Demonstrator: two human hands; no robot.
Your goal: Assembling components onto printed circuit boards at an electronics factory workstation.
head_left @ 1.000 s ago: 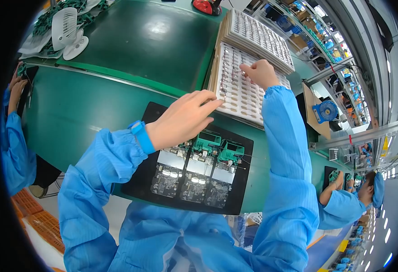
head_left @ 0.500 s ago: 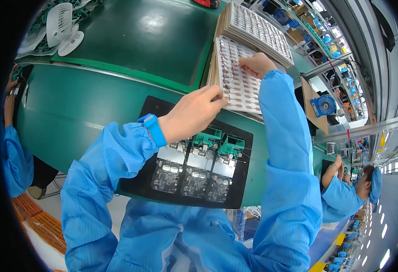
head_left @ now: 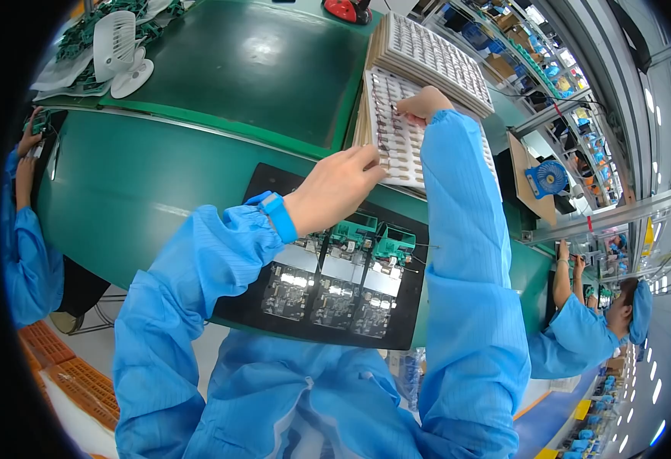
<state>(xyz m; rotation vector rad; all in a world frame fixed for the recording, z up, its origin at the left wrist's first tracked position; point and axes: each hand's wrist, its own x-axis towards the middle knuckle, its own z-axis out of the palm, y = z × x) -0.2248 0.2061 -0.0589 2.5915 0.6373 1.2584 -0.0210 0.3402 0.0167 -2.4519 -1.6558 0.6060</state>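
Observation:
My right hand (head_left: 426,105), fingers pinched together, is over a white tray (head_left: 401,170) with rows of small parts, some with dark leads. Whatever it grips is hidden. At the tray's near left corner, my left hand (head_left: 337,188) has its thumb and fingers closed, and I cannot make out anything between them. A blue band (head_left: 280,218) circles the left wrist. Below that hand a black mat (head_left: 404,329) carries three circuit boards (head_left: 334,304) side by side. Green plastic housings (head_left: 394,243) stand at the boards' far ends; the left board's far end is partly covered by my left hand.
A further stack of filled trays (head_left: 435,53) rises behind. White fan-like covers (head_left: 115,46) and green parts lie at the far left, a red and black object (head_left: 347,9) at the back. A blue fan (head_left: 547,179) stands right. Co-workers sit at the left and right edges.
My right hand has shifted slightly left over the tray, its forearm swinging inward. The left hand stays by the tray's corner. The whole view has shifted a little.

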